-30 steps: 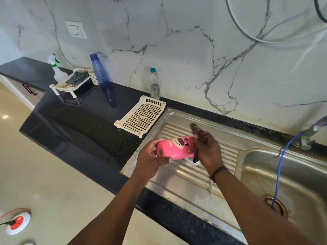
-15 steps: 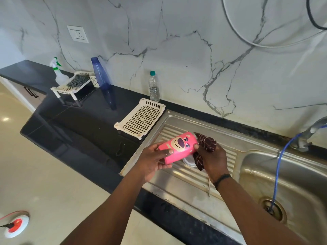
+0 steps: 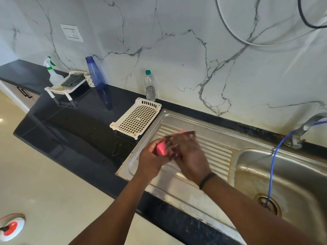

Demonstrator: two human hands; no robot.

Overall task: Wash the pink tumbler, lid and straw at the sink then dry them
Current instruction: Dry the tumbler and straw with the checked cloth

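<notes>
- Marble-patterned wall panels (image 3: 177, 50) back a black countertop (image 3: 74, 121) into which a stainless steel sink (image 3: 221, 138) is set; the sink serves as the landmark below.
- Sink layout: ribbed draining board (image 3: 217, 152) on its left part, basin (image 3: 283, 177) on its right part, drain (image 3: 268, 204) at the basin floor.
- Pink tumbler (image 3: 161, 148): held above the left end of the draining board, lying roughly on its side. Only a pink portion shows between the hands; the remainder is covered.
- Left hand (image 3: 150, 161): fingers curled round the tumbler, grasping it from the near-left side.
- Right hand (image 3: 189, 156): laid over the tumbler, motion-blurred. A dark cloth (image 3: 172, 138) shows at its fingers, against the tumbler; the grip on it cannot be told from the blur. A black band (image 3: 207, 180) sits on the wrist.
- Tap (image 3: 307, 126): at the sink's far-right rim. A blue hose (image 3: 272, 165) runs from it down into the drain.
- White perforated tray (image 3: 136, 118): on the countertop, just beside the sink's left edge.
- Clear water bottle (image 3: 150, 86): behind the tray, against the wall.
- Blue bottle (image 3: 95, 71), small white rack (image 3: 65, 84) and spray bottle (image 3: 52, 71): farther left of the sink, well apart from it.
- Wall socket (image 3: 71, 32): above the rack.
- White and black cables (image 3: 265, 43): on the wall above the sink.
</notes>
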